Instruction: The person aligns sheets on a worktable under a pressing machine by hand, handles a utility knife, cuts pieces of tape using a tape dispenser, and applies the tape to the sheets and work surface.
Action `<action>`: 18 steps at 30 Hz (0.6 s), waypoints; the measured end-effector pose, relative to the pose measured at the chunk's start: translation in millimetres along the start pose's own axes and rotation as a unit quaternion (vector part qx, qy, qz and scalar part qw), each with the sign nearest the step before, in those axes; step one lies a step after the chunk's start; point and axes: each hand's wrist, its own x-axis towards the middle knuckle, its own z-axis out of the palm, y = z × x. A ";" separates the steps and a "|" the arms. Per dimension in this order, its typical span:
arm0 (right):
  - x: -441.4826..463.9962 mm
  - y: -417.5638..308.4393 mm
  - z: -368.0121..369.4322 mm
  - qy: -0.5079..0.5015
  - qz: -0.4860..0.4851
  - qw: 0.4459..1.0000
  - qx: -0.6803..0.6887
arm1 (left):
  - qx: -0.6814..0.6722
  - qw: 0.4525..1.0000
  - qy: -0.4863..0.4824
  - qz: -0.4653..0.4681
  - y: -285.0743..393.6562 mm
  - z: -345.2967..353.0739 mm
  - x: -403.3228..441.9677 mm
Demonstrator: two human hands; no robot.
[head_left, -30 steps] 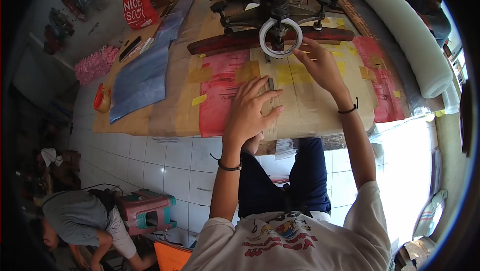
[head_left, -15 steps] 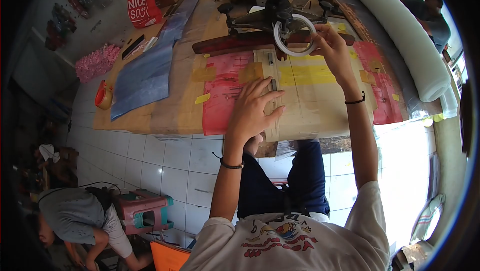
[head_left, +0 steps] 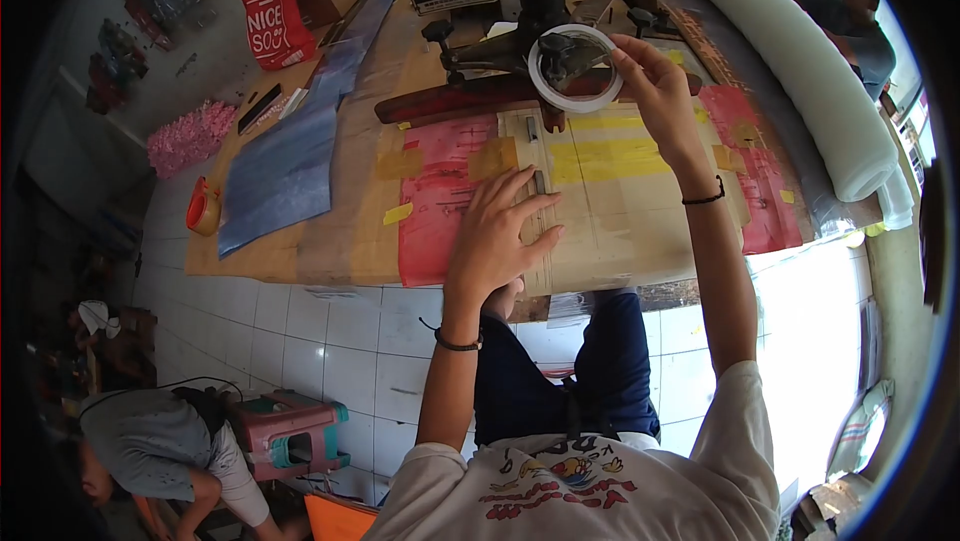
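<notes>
My right hand (head_left: 657,106) grips a narrow white roll of tape (head_left: 577,102) by its right side, thumb and fingers pinched on the ring. The roll is raised in front of a dark metal machine stand (head_left: 545,26) with a red base bar (head_left: 430,104). My left hand (head_left: 497,241) rests with fingers spread on the worktable, at the seam between a red sheet (head_left: 425,231) and a tan board (head_left: 620,231). A yellow strip (head_left: 610,159) crosses the board. Near my left fingertips lie small dark metal pieces (head_left: 532,129).
A thick white foam roll (head_left: 830,91) runs along the table's right side. On the left are a blue sheet (head_left: 280,176), an orange tape roll (head_left: 203,206) and a red bag (head_left: 275,26). One person (head_left: 160,436) bends near a stool (head_left: 290,436); another (head_left: 855,31) is at upper right.
The tape roll and my right hand have shifted slightly left and up in view. My left hand stays on the table, nearly unmoved. The whole view has tilted a little.
</notes>
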 end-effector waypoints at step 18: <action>27.5 -19.3 -53.0 0.132 -0.112 0.985 0.006 | -0.009 1.000 -0.001 -0.003 0.0 -0.7 0.3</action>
